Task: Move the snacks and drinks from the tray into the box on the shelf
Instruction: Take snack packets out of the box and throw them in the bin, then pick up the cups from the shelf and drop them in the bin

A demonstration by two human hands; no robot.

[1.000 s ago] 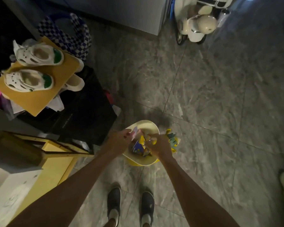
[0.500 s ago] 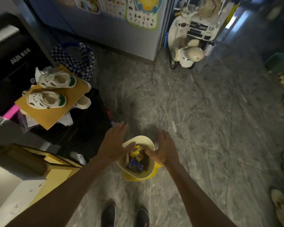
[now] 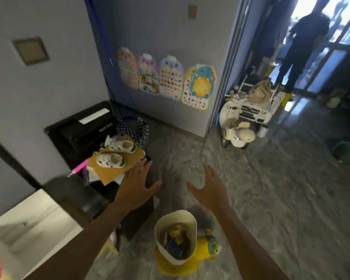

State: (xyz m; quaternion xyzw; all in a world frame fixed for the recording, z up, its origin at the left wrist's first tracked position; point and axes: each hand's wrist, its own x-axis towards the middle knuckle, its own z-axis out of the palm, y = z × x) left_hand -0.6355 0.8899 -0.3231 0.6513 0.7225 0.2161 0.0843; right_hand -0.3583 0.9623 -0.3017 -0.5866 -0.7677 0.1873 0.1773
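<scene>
Over the floor point(image 3: 271, 199) at frame centre, both hands are hovering palm-down, gripping nothing. Left hand point(image 3: 138, 184) is reaching toward 11 o'clock, fingers straight and spread, thumb out to the right. Right hand point(image 3: 210, 190) is pointing to 12, fingers loosely spread, thumb out to the left. Tub point(image 3: 191, 225) is sitting at 6 o'clock, below and between the hands, apart from both. Snacks point(image 3: 176, 239) are lying inside it. Shoes point(image 3: 110, 160) are resting on cardboard point(image 3: 109, 174) at 10.

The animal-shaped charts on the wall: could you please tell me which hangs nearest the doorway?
The teal chart with the yellow belly, rightmost in the row; the others hang further left.
</scene>
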